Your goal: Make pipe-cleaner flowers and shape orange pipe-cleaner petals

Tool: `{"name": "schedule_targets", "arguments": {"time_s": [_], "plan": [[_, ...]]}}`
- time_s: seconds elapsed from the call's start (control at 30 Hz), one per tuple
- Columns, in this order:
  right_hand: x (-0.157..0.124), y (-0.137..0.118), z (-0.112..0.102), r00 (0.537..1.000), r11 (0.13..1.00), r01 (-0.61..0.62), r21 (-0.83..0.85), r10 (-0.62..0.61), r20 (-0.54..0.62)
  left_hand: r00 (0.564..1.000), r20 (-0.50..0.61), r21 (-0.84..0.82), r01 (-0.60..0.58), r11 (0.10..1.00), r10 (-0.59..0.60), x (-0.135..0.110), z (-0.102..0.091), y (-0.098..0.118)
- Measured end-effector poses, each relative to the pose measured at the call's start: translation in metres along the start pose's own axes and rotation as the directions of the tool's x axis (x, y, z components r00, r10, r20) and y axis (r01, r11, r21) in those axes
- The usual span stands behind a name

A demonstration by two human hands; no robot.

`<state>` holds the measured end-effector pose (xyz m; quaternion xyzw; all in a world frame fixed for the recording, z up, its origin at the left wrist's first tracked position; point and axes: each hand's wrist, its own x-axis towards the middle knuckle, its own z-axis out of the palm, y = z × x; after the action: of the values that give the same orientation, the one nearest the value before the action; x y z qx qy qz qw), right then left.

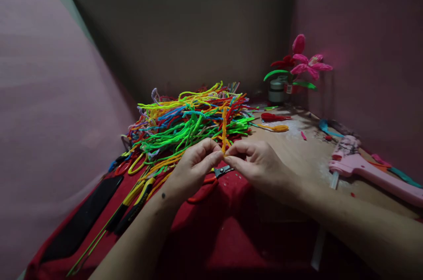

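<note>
An orange pipe cleaner (224, 132) is pinched upright in the closed grip of left hand (193, 166) and right hand (259, 163), before a multicoloured pile (188, 119).

pipe cleaner (224, 132) end hidden, maybe scissors (222, 170) half-covered

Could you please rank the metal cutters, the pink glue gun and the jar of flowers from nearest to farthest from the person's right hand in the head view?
1. Metal cutters: just below the right hand, by its fingertips.
2. Pink glue gun: on the table, off to the right.
3. Jar of flowers: in the far corner.
</note>
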<state>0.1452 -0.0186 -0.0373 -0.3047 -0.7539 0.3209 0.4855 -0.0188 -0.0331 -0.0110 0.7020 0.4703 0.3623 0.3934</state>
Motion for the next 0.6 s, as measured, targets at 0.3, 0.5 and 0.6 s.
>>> {"name": "schedule_targets", "arguments": {"time_s": [0.3, 0.5, 0.6], "plan": [[0.003, 0.004, -0.001, 0.984, 0.982, -0.178, 0.064, 0.178, -0.006, 0.981, -0.132, 0.241, -0.105, 0.965, 0.14, 0.0, 0.009, -0.004], [-0.008, 0.007, 0.005, 0.987, 0.926, 0.144, -0.348, -0.162, -0.022, 0.988, -0.035, 0.374, -0.127, 0.919, 0.151, -0.001, 0.01, 0.001], [-0.01, 0.008, 0.007, 0.968, 0.871, 0.227, -0.435, -0.252, 0.001, 0.996, 0.067, 0.297, -0.075, 0.952, 0.058, 0.0, 0.005, 0.003]]}}
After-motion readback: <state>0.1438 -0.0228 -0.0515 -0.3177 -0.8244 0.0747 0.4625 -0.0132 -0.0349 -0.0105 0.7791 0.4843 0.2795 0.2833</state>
